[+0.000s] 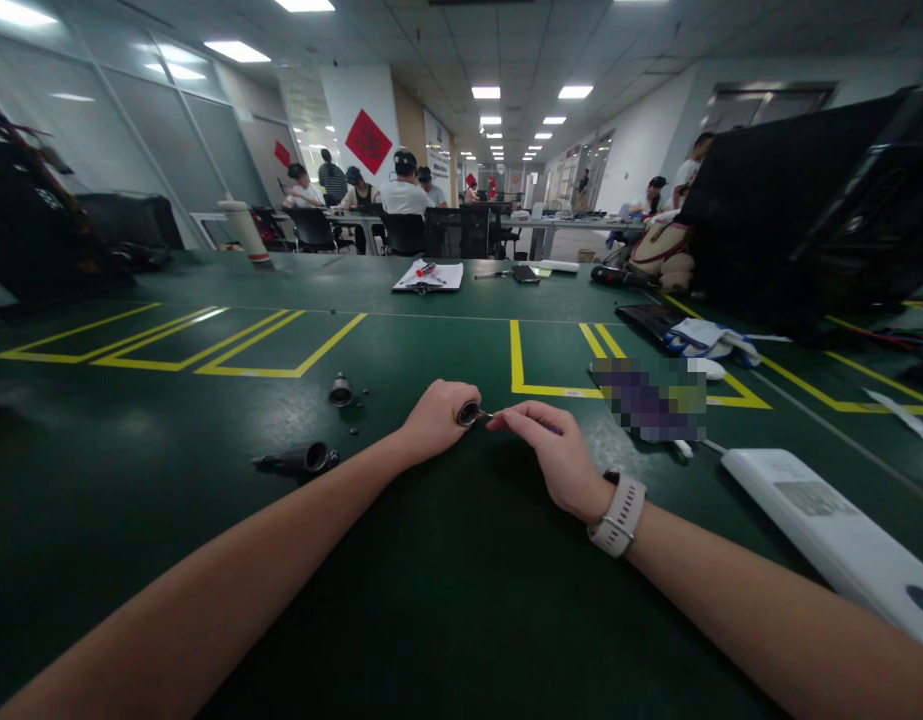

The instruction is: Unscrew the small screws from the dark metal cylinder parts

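Observation:
My left hand is closed around a dark hollow metal cylinder, its round open end turned toward me. My right hand, with a watch on the wrist, pinches a thin metal tool. The tool's tip reaches the rim of the cylinder; whether it goes inside is too small to tell. To the left of my left hand lies a dark tapered metal part with an open end. A shorter metal cap-like part stands farther back, with several tiny dark pieces scattered near it.
Yellow tape outlines mark the green table. At right are a long white device, a blurred-out phone-shaped object and white-blue gloves. A clipboard lies at the back. Several people sit beyond.

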Demonstrator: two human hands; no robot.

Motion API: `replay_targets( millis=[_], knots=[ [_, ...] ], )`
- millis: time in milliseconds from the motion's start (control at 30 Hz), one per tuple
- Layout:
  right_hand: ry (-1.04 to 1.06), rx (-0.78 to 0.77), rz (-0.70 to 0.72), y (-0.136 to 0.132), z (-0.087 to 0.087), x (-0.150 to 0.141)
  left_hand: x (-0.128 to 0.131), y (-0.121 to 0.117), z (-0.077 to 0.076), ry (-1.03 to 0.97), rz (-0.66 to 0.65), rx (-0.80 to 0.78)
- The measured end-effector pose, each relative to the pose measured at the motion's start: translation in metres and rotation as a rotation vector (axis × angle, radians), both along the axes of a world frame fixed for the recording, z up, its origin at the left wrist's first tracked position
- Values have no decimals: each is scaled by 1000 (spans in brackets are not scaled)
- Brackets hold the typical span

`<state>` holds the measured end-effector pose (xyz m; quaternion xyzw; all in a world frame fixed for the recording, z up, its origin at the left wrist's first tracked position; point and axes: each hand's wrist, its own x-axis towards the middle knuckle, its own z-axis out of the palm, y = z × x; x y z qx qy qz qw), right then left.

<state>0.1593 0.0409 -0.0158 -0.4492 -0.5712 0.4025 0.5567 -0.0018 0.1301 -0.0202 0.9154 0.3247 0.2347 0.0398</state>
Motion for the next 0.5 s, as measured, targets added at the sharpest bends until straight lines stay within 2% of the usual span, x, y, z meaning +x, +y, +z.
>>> replay_targets(
  millis=[100, 233, 333, 433, 500],
  knots=[
    [258, -129, 63, 5, -1, 3, 0, 1, 1, -65, -39, -74],
    [315, -153, 89, 7, -4, 3, 0, 3, -1, -173, -56, -162],
    [228, -28, 44, 4, -5, 1, 0, 4, -2, -197, -24, -161],
    [-11, 95, 1, -2, -1, -2, 0, 5, -3, -129, 24, -103],
    [-173, 124, -25, -5, 2, -4, 0, 5, -4, -72, 62, -41]
  ],
)
